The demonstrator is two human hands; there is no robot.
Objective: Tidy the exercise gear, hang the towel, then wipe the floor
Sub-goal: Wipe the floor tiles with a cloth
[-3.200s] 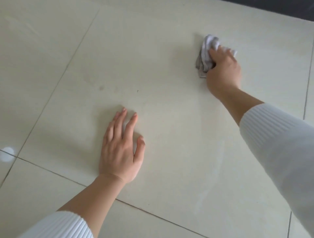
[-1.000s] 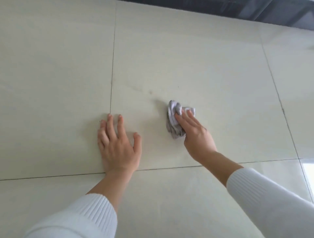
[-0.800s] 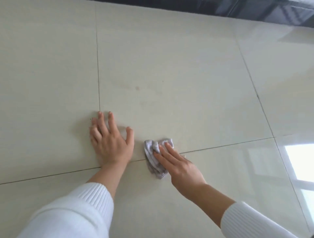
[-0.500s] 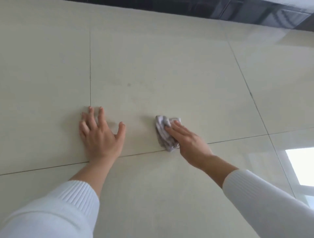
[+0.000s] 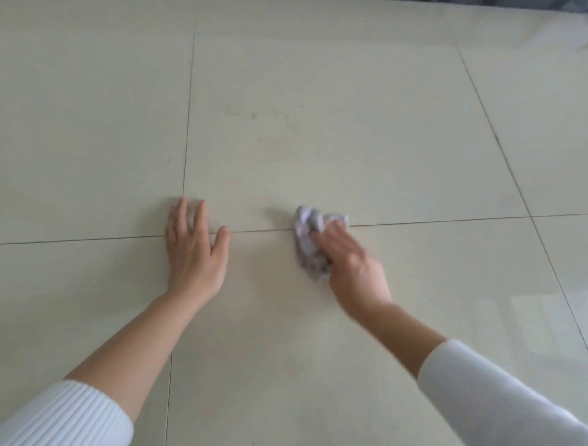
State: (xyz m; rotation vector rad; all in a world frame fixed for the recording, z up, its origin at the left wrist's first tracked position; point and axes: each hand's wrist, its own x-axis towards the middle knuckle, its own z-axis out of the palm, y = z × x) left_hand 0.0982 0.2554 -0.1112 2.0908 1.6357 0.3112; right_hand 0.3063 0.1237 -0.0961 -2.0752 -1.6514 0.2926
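A crumpled grey cloth (image 5: 306, 237) lies on the pale tiled floor (image 5: 381, 143), across a horizontal grout line. My right hand (image 5: 353, 270) presses on its near side with the fingers laid flat over it; the hand is blurred by motion. My left hand (image 5: 194, 251) rests flat on the floor to the left of the cloth, fingers spread, about a hand's width from it. Both arms wear white ribbed sleeves.
A faint brownish mark (image 5: 253, 115) shows on the tile beyond the hands. Grout lines cross the floor around them. A dark edge (image 5: 572, 3) runs along the far top right. A window glare (image 5: 537, 318) lies on the floor at right.
My right hand has rubbed the cloth toward me and away again beside the left hand; it now sits across the grout line. The left hand has stayed flat on the floor.
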